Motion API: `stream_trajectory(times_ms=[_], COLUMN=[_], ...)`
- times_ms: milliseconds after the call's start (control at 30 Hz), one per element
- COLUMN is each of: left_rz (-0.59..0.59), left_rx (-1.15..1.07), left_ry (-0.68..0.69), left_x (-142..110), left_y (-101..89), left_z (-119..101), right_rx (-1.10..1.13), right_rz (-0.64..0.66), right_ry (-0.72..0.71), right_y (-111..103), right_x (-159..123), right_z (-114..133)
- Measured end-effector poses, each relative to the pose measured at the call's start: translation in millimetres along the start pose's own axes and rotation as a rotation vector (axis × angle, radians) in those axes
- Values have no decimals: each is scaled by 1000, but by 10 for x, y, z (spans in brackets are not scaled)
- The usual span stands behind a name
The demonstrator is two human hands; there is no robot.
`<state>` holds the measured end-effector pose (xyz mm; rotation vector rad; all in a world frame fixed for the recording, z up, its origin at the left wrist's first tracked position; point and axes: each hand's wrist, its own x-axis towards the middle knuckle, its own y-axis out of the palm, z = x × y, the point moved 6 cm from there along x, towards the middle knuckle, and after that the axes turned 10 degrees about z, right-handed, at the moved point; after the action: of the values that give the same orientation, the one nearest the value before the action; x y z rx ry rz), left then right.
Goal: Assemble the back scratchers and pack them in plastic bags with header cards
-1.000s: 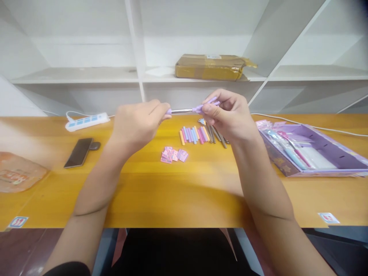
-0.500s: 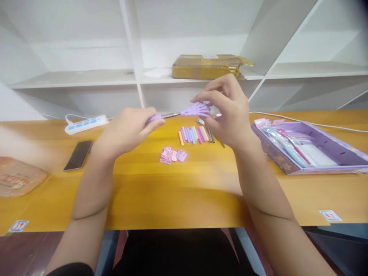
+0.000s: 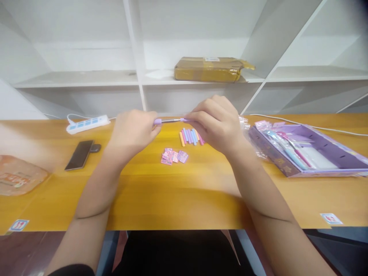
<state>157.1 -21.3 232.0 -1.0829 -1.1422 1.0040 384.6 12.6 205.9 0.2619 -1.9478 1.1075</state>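
Observation:
A purple back scratcher with a metal rod (image 3: 171,121) is held level above the table between both hands. My left hand (image 3: 133,128) is closed round its purple handle end. My right hand (image 3: 217,122) is closed over the other end, and its fingers hide the claw-shaped head. Below lie several pastel sticks (image 3: 189,136) in a row, partly covered by my right hand. Nearer to me is a small heap of pink and purple printed cards (image 3: 173,156).
A purple open box (image 3: 290,172) with wrapped items stands at right, clear plastic wrap (image 3: 244,124) beside it. At left are a power strip (image 3: 89,124), a phone (image 3: 79,155) and an orange bag (image 3: 21,176). A taped carton (image 3: 208,69) rests on the shelf behind.
My right hand has moved down and closed over the scratcher's head, which was visible between spread fingers before. The left hand keeps its hold on the handle.

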Motion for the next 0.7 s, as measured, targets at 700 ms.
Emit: stream_trajectory(times_ms=[700], left_rz=[-331], left_rx=[3], left_ry=[-318], left_x=[157], left_y=[-214], left_z=[1451], right_rx=[-395], right_rz=[-338], right_ry=[429], right_y=[-729], right_x=[-774], right_z=[-2090])
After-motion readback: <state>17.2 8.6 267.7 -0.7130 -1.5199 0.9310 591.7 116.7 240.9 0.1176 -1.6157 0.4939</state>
